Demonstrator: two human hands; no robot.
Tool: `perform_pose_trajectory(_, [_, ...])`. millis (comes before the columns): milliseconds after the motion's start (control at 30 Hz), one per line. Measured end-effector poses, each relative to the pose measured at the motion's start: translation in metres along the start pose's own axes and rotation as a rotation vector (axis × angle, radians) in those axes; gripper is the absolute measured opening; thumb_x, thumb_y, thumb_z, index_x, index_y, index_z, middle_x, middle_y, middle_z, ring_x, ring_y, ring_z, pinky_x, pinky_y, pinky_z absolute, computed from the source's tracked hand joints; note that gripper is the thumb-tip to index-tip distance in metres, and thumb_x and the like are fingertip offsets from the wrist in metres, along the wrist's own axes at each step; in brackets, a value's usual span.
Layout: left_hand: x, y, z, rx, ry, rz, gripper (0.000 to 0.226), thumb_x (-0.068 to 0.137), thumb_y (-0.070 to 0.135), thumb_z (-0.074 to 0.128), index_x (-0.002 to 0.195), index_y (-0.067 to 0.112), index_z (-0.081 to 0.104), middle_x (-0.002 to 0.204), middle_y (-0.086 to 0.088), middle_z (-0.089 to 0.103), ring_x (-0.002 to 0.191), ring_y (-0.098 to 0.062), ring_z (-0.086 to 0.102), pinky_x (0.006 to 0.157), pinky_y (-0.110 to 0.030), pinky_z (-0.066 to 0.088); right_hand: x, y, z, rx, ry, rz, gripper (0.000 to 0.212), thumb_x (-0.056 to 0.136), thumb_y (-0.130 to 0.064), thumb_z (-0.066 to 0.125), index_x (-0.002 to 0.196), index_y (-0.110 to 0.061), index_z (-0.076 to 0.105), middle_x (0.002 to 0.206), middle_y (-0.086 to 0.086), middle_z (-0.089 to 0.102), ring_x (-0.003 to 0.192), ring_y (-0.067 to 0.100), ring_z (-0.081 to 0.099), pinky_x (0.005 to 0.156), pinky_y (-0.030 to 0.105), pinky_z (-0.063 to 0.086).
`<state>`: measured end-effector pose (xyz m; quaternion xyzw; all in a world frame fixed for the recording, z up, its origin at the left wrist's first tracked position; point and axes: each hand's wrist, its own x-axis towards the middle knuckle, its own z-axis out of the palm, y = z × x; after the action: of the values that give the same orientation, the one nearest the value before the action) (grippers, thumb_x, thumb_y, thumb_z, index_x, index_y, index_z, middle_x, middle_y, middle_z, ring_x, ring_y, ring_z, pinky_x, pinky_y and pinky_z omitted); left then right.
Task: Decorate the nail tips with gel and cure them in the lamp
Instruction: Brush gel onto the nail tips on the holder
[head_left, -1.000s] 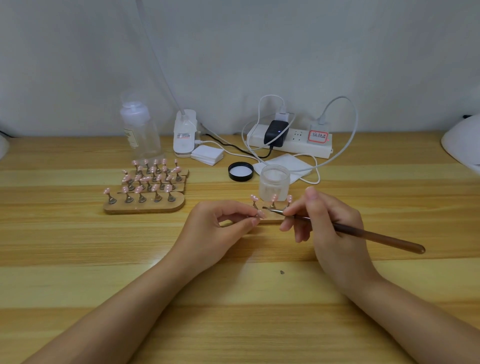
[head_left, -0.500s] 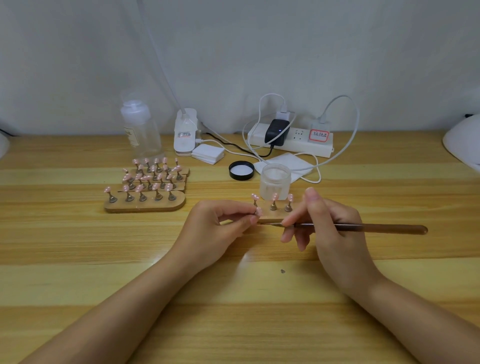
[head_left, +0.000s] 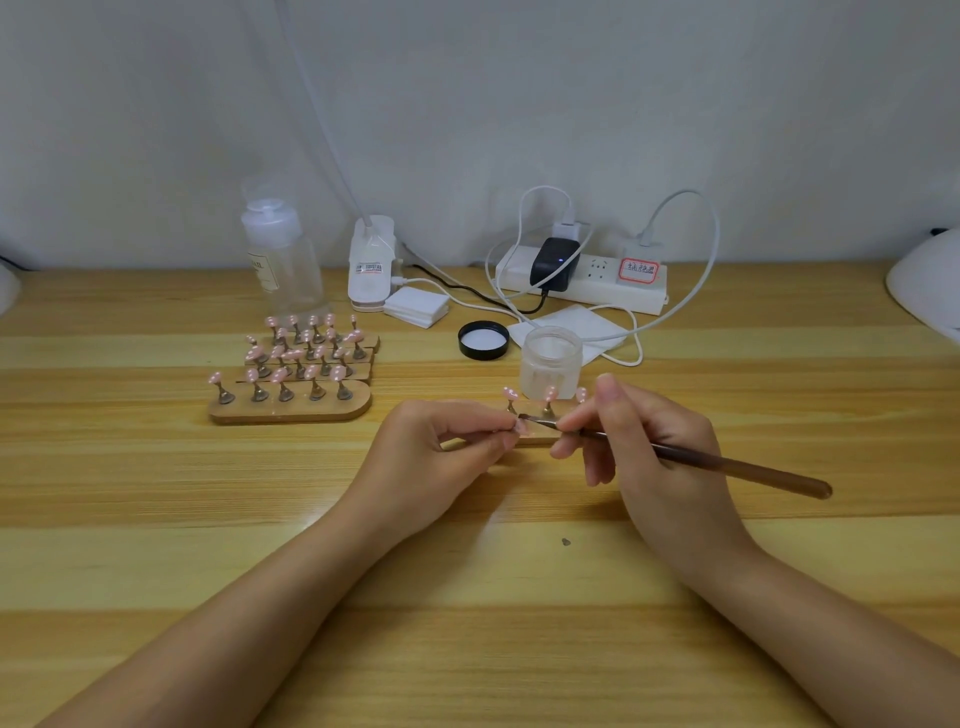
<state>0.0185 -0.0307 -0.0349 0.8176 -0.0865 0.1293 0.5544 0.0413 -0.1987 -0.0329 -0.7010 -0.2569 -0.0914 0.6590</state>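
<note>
— What's happening in front of the gel jar (head_left: 551, 359)?
— A left hand (head_left: 441, 452) pinches a pink nail tip (head_left: 521, 427); the right hand (head_left: 644, 447) grips a brush (head_left: 691, 457), bristles at the tip.
— The risk?
— A tremor could smear gel onto the fingers, or nudge the stand (head_left: 540, 439) just behind.

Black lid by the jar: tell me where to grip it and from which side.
Grip the black lid by its rim, coming straight down from above with fingers on opposite edges. It lies flat and low on the table, open side up, so only the thin rim offers purchase. The jar stands close on its right; approach from the left.
</note>
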Motion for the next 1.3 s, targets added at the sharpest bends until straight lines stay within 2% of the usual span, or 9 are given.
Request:
perform_pose_trajectory(133, [0.0000,0.0000,-0.0002,0.007,0.010,-0.016,0.019,0.078,0.003,0.068,0.089,0.019,0.073,0.087,0.010,0.071,0.079,0.001,0.064,0.068,-0.015,0.050,-0.0004,-0.0008,-0.0001,0.008,0.020,0.012,0.036,0.089,-0.039,0.049,0.063,-0.020,0.064,0.056,0.004,0.063,0.042,0.008,0.047,0.049,0.015,0.040])
perform_pose_trajectory(300, [-0.0008,0.0009,-0.0006,0.009,0.012,-0.033,0.017,0.079,0.005,0.067,0.091,0.016,0.073,0.087,0.007,0.072,0.080,0.000,0.064,0.070,-0.017,0.051,-0.0025,-0.0005,-0.0018,0.059,0.072,0.020,0.048,0.084,-0.047,0.040,0.058,-0.015,0.064,0.048,0.007,0.059,0.041,0.017,0.045,0.045,0.020,0.039])
perform_pose_trajectory(433, [-0.0011,0.0019,-0.0005,0.026,0.007,-0.027,0.017,0.080,0.005,0.067,0.092,0.016,0.073,0.088,0.006,0.072,0.083,-0.002,0.064,0.072,-0.019,0.051,-0.0011,0.0003,-0.0010,0.018,0.063,-0.008,0.043,0.087,-0.044,0.040,0.063,-0.017,0.064,0.055,0.006,0.061,0.042,0.011,0.045,0.048,0.022,0.042])
perform_pose_trajectory(633, [-0.0020,0.0036,-0.0006,0.033,0.006,-0.018,0.018,0.079,0.003,0.067,0.090,0.016,0.074,0.083,0.004,0.071,0.078,-0.003,0.064,0.070,-0.017,0.050,0.0003,-0.0001,-0.0002,-0.021,0.010,-0.002,0.034,0.089,-0.041,0.047,0.068,-0.021,0.065,0.060,0.000,0.065,0.044,0.005,0.047,0.049,0.014,0.040])
perform_pose_trajectory(833, [-0.0019,0.0039,-0.0006,0.026,0.012,-0.028,0.018,0.079,0.003,0.067,0.090,0.016,0.073,0.084,0.006,0.071,0.079,-0.002,0.064,0.070,-0.017,0.051,-0.0009,0.0009,-0.0006,0.004,0.029,-0.001,0.044,0.086,-0.046,0.041,0.063,-0.019,0.065,0.055,0.002,0.063,0.043,0.006,0.046,0.055,0.010,0.039])
perform_pose_trajectory(900, [-0.0017,0.0034,-0.0004,0.028,0.012,-0.027,0.018,0.079,0.003,0.067,0.090,0.016,0.073,0.084,0.007,0.071,0.078,0.000,0.063,0.069,-0.016,0.050,-0.0016,0.0011,-0.0011,0.018,0.046,0.010,0.045,0.085,-0.047,0.041,0.059,-0.018,0.065,0.052,0.004,0.062,0.042,0.011,0.044,0.057,0.009,0.038])
perform_pose_trajectory(1000, [-0.0011,0.0020,0.0001,0.048,0.008,-0.015,0.017,0.080,0.003,0.066,0.092,0.014,0.073,0.085,0.006,0.071,0.078,0.000,0.062,0.070,-0.018,0.051,-0.0027,0.0020,-0.0019,0.043,0.071,0.014,0.047,0.088,-0.043,0.043,0.057,-0.015,0.065,0.048,0.006,0.059,0.041,0.020,0.039,0.049,0.017,0.037])
perform_pose_trajectory(1133, [-0.0008,0.0003,0.0001,0.032,0.009,-0.011,0.018,0.079,0.003,0.067,0.091,0.015,0.073,0.086,0.006,0.071,0.079,-0.001,0.063,0.070,-0.020,0.051,-0.0027,0.0031,-0.0023,-0.003,0.065,-0.041,0.044,0.089,-0.040,0.039,0.061,-0.016,0.064,0.055,0.006,0.062,0.046,0.003,0.050,0.062,0.006,0.039])
perform_pose_trajectory(1300, [-0.0006,-0.0005,0.0003,0.025,0.005,-0.005,0.020,0.079,0.003,0.067,0.088,0.020,0.073,0.085,0.008,0.071,0.078,0.001,0.062,0.069,-0.017,0.049,-0.0006,0.0010,0.0001,-0.052,0.027,-0.015,0.034,0.091,-0.035,0.047,0.068,-0.018,0.065,0.062,0.004,0.067,0.052,0.001,0.056,0.060,0.007,0.039])
